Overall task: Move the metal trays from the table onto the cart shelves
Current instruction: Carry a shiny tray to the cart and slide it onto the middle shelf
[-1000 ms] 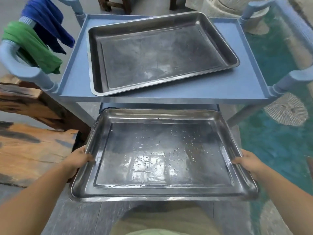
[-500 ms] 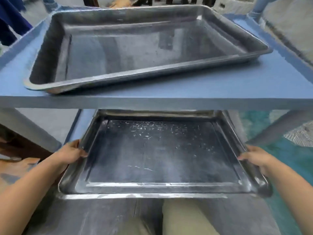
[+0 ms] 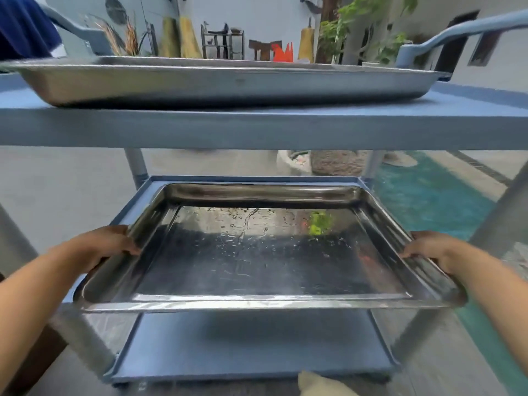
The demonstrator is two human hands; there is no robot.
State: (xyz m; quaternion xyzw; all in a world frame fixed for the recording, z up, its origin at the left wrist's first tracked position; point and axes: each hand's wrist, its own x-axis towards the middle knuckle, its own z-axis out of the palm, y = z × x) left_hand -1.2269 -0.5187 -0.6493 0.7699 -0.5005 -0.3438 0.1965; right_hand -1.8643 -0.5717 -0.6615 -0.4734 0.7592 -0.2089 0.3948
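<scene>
I hold a wet metal tray (image 3: 257,264) level by its two short sides, my left hand (image 3: 105,245) on the left rim and my right hand (image 3: 428,248) on the right rim. Its far end reaches in over the cart's middle shelf (image 3: 257,178); its near end sticks out toward me. A second metal tray (image 3: 228,81) rests on the blue top shelf (image 3: 257,130), seen edge-on. The bottom shelf (image 3: 251,347) lies below the held tray.
Grey cart legs (image 3: 137,167) stand at the corners and a blue handle (image 3: 457,32) rises at the right. A dark blue cloth (image 3: 25,27) hangs top left. Teal floor (image 3: 428,195) lies to the right, a wooden piece (image 3: 34,364) at lower left.
My view has dropped from above the cart to level with the top shelf. The held tray has gone lower and forward, in under the top shelf.
</scene>
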